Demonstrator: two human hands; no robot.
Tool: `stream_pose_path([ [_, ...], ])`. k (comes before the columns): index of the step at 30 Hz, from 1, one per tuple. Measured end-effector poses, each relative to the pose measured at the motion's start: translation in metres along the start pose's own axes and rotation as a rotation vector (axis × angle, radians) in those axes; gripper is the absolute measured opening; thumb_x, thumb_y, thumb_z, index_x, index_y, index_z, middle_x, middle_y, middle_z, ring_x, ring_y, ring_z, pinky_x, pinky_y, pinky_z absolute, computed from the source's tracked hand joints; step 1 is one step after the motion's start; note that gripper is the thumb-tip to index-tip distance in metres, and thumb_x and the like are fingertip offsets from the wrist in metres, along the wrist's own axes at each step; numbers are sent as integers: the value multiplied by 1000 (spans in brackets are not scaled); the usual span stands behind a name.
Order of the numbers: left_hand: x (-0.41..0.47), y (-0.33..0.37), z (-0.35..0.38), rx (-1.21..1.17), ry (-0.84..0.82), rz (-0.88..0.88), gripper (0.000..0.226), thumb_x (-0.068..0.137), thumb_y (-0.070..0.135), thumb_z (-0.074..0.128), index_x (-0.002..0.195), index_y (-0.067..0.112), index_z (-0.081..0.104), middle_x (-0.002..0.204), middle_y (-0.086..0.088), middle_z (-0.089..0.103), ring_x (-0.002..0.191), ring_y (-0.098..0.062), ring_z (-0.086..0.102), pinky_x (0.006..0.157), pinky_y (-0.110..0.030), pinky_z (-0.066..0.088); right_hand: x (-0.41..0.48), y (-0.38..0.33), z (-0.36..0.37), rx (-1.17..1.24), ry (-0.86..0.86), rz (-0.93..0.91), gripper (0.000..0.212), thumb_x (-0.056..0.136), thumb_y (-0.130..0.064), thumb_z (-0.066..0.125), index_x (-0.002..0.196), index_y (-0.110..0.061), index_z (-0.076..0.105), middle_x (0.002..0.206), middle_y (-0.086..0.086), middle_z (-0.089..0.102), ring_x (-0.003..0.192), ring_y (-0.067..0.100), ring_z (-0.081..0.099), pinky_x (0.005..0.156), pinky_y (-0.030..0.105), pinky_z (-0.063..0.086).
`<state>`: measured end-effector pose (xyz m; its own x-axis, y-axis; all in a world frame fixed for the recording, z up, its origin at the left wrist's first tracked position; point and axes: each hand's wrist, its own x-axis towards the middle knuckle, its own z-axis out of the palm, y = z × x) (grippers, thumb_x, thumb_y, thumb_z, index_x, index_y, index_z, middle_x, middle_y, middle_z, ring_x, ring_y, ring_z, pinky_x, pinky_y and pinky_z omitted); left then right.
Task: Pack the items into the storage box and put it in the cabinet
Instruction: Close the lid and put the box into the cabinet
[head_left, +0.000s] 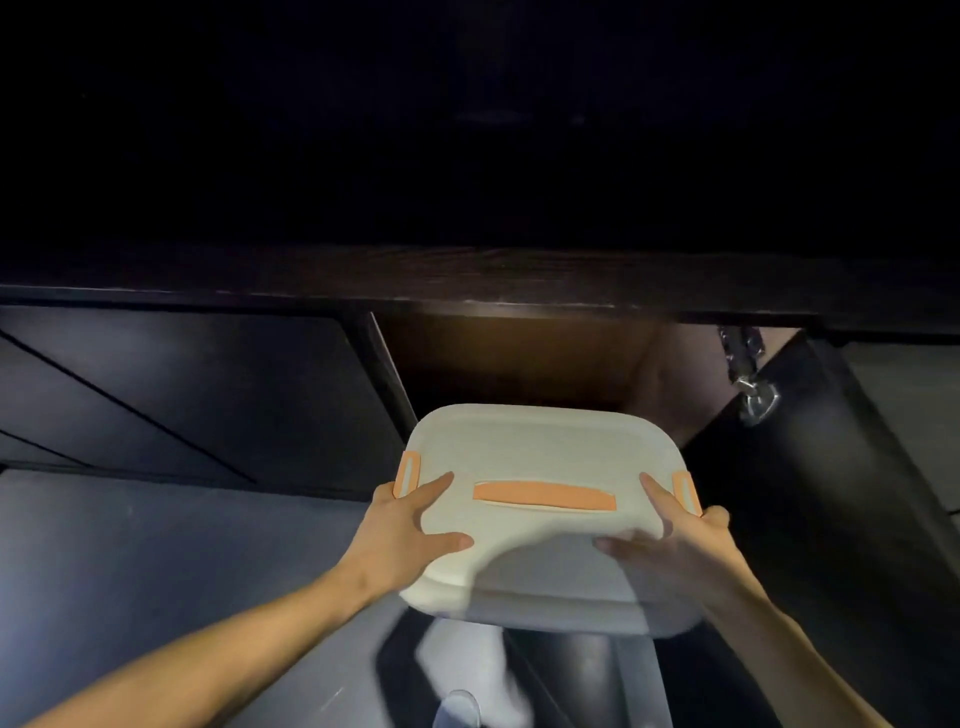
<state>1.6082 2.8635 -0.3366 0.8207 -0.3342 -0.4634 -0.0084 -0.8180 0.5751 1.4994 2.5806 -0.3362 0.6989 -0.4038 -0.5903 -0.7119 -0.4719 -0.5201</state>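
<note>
Both hands carry the closed storage box: left hand clamps its near-left edge, right hand its near-right, thumbs on the lid. Just ahead of my hands the cabinet stands open, its door swung out to the right. I'd keep the box level, centre it between the walls, clear the top edge, then slide it straight in.

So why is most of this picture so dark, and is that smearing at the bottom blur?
In the head view, light falls mainly on the storage box, both hands and a warm glow inside the open cabinet; the top is nearly black. The box's near edge, the right hand and what lies below are motion-smeared, while the left hand is sharper. The wide lens bends the straight edges.
</note>
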Motion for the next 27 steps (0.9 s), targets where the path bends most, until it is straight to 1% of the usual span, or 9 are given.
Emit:
stream_pose_path([
  [4,71,-41,53,0,10,30,79,68,54,70,135,47,30,138,-6,28,121,-22,33,103,-32,30,74,38,48,12,6,15,117,30,-94,50,133,-56,12,127,3,15,108,29,35,95,38,37],
  [8,149,-84,107,8,56,59,77,69,50,71,136,43,32,150,-5,17,125,-23,26,101,-33,31,154,69,96,-10,59,14,108,42,-81,62,133,-60,8,137,7,18,115,33,40,89,39,41],
  [12,216,-123,151,12,124,86,77,67,52,71,134,45,35,143,-10,28,103,-11,34,76,-10,33,224,91,135,-119,129,-31,109,44,-83,55,137,-55,8,143,19,22,122,37,40,94,41,40],
  [13,229,-131,159,10,135,88,77,67,52,72,134,45,35,142,-11,29,106,-13,36,79,-10,34,238,95,143,-134,144,-35,108,45,-83,55,138,-55,7,144,20,23,124,38,39,96,43,39],
  [15,253,-144,171,20,149,97,77,66,53,72,134,46,35,144,-12,27,118,-22,40,92,-22,36,263,100,157,-167,168,-44,105,49,-82,55,138,-54,6,144,21,23,124,39,39,98,45,37],
  [18,278,-158,180,5,152,110,76,67,51,72,134,44,35,151,-9,19,122,-25,42,99,-29,35,289,104,173,-213,174,-48,103,52,-83,52,139,-53,5,141,20,26,117,37,45,84,41,39],
  [20,287,-166,183,24,151,130,75,69,52,70,135,44,33,151,-9,19,131,-27,31,107,-35,29,300,104,180,-230,184,-63,104,51,-85,50,138,-52,5,134,17,28,109,36,47,77,39,38],
  [23,293,-175,186,30,148,179,78,70,58,65,137,45,28,152,-7,13,138,-26,16,111,-39,20,313,103,180,-239,209,-85,103,49,-88,47,138,-53,7,130,14,29,110,36,45,82,40,40],
  [27,287,-183,190,59,11,213,106,55,75,63,140,49,5,149,6,-29,136,-18,-30,114,-46,2,309,110,182,-249,237,-123,100,52,-87,46,137,-54,5,133,12,24,114,33,42,80,38,38],
])
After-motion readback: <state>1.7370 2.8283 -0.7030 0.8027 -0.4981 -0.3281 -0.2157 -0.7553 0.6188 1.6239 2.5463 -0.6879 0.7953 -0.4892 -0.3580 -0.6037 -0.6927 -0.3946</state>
